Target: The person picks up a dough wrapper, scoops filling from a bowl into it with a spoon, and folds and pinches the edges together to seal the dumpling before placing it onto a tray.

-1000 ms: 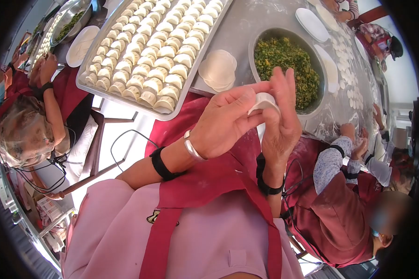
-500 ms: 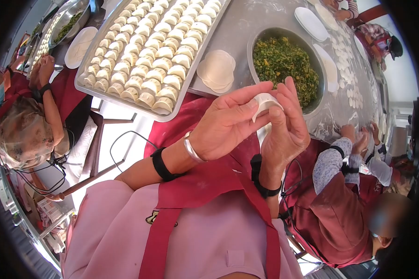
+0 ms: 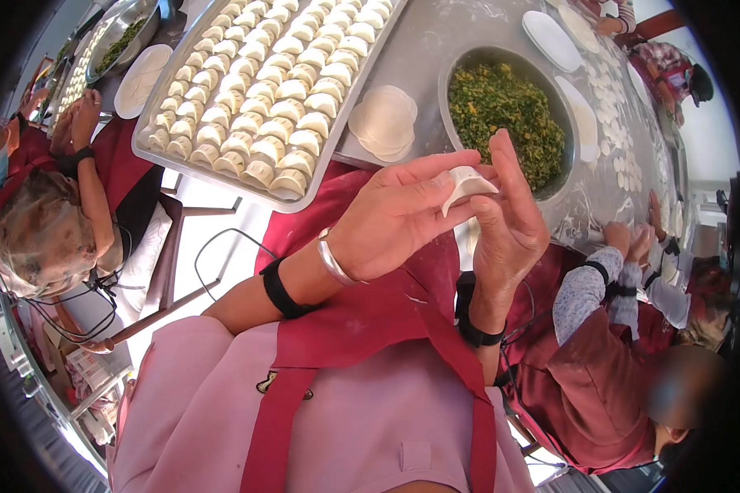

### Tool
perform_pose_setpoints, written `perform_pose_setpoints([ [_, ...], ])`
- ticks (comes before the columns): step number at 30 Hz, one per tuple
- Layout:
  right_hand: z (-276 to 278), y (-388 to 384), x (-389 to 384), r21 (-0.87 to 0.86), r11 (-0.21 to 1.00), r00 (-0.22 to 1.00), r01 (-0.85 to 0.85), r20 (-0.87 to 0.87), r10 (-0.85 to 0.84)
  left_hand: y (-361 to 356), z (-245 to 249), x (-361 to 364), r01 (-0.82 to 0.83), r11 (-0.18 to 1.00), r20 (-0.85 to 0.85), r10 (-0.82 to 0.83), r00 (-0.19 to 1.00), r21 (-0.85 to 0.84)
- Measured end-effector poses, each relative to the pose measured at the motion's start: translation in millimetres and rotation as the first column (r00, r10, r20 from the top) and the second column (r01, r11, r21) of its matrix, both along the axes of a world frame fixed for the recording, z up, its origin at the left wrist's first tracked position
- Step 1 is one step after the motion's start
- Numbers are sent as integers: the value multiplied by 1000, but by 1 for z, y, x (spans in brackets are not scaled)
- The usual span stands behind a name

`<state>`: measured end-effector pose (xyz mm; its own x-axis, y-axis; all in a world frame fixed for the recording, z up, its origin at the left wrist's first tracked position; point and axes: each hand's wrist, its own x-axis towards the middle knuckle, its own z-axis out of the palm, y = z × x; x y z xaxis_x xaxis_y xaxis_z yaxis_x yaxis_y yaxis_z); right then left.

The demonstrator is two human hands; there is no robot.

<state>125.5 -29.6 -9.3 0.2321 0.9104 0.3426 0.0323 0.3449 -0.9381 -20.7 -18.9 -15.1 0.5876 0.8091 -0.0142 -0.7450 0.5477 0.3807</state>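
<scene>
Both my hands hold one small white dumpling (image 3: pixel 464 184) in front of my chest, above my red apron. My left hand (image 3: pixel 395 215) pinches its left edge between thumb and fingers. My right hand (image 3: pixel 508 226) presses the right side with thumb and forefinger. Just beyond the hands stands a metal bowl of chopped green filling (image 3: pixel 501 107). A stack of round dough wrappers (image 3: pixel 384 123) lies on the grey table left of the bowl. A long metal tray (image 3: pixel 163 160) filled with several rows of finished dumplings lies at the upper left.
A person in a red apron (image 3: pixel 41 222) sits at my left, hands near another tray. Another person (image 3: pixel 608 361) at my right works dough at the table edge. White plates (image 3: pixel 551 41) and several loose wrappers lie further along the table. A chair (image 3: pixel 168 255) stands below the tray.
My hands have shifted slightly while pinching the dumpling; its fold looks tighter and more pointed. The person at my right has moved their hands a little.
</scene>
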Motion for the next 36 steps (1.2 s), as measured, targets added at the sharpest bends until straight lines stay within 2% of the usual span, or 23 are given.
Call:
perform_pose_setpoints([
  [2, 10, 0, -6, -31, 999, 999, 6, -49, -8, 1, 2, 0, 25, 1000, 0, -25, 1000, -1],
  [4, 7, 1, -3, 14, 1000, 999, -24, 37, 24, 1, 4, 0, 35, 999, 10, -35, 999, 3],
  [6, -7, 6, 12, 102, 990, 977, -96, 201, 74, 1, 5, -1, 47, 999, -13, -47, 999, -11],
  [9, -5, 11, 18, 163, 979, 948, -124, 311, 69, 4, 7, 0, 59, 998, -31, -59, 998, -24],
  [12, -1, 16, 23, 116, 980, 927, -163, 359, 112, 9, 6, -2, 59, 998, -31, -60, 998, -33],
  [15, 16, 12, 12, -14, 988, 986, -153, 63, 154, 13, 10, -4, 82, 995, -49, -85, 995, -54],
  [21, 10, 25, 31, 175, 927, 877, -331, 419, 234, 17, 18, -4, 148, 988, -124, -152, 981, -44],
  [27, 10, 25, 36, 148, 939, 860, -311, 465, 211, 23, 20, 0, 171, 984, -149, -176, 973, -46],
  [30, 20, 25, 29, 105, 967, 876, -232, 454, 161, 25, 21, 2, 154, 988, -189, -157, 969, -32],
  [33, 12, 28, 30, 197, 969, 942, -151, 326, 81, 24, 29, 6, 83, 995, -213, -68, 975, 62],
  [36, 9, 29, 16, 200, 980, 971, -6, 234, -42, 21, 28, 9, 45, 989, -267, -5, 964, 144],
])
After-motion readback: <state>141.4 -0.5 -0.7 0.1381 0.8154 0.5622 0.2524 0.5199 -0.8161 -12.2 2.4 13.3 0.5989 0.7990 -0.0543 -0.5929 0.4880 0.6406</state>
